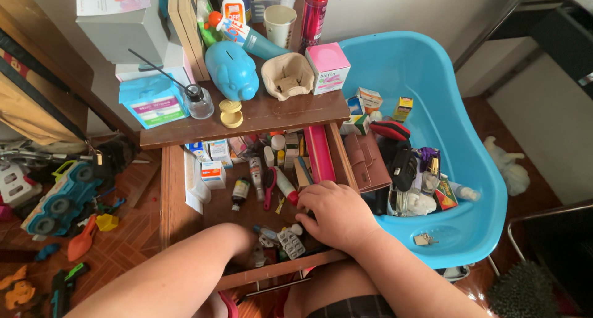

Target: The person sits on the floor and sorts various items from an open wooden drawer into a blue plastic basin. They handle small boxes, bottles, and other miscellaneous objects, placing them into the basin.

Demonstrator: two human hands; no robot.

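An open wooden drawer (176, 194) under a small table is crammed with small things: bottles, tubes, little boxes, a red-handled tool (269, 188) and a blister pack of pills (291, 244). My right hand (336, 216) lies knuckles up at the drawer's front right. Its fingers curl down onto the clutter beside a red-capped tube (285, 186), and what is under them is hidden. My left hand (242, 239) dips into the drawer's front left, bent down out of sight past the wrist. A pink flat case (319, 152) stands along the drawer's right side.
On the tabletop (278, 111) stand a blue piggy bank (230, 68), boxes, a spray bottle, a small glass bottle and a pink cube box. A blue plastic chair (469, 170) on the right holds wallets and small items. Toys litter the floor at left (62, 197).
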